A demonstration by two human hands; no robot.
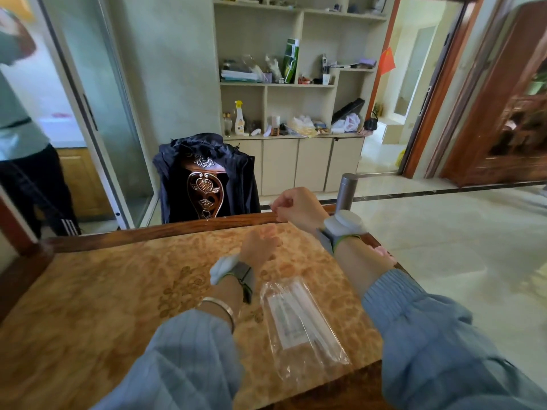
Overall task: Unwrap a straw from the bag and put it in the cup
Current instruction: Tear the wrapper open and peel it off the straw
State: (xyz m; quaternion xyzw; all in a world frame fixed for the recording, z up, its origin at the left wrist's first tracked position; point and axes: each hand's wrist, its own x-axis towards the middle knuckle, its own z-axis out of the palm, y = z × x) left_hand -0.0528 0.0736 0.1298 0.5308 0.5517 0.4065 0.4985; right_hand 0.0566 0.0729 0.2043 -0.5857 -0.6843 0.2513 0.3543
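A clear plastic bag of wrapped straws (299, 321) lies flat on the table in front of me, between my forearms. My right hand (296, 208) is raised over the table's far edge and pinches a thin pale strip, a straw or its wrapper (271, 206), between thumb and fingertips. Below it, my left hand (260, 247) hovers over the tabletop with curled fingers, blurred by motion; whether they hold anything is unclear. A grey metal cylindrical cup (347, 190) stands at the table's far right corner, just behind my right wrist.
The wooden table (103, 291) has a raised dark rim. A carved chair (204, 184) draped with a dark jacket stands at its far side. A person stands at the far left by a glass door. Something pink (381, 251) peeks out behind my right forearm.
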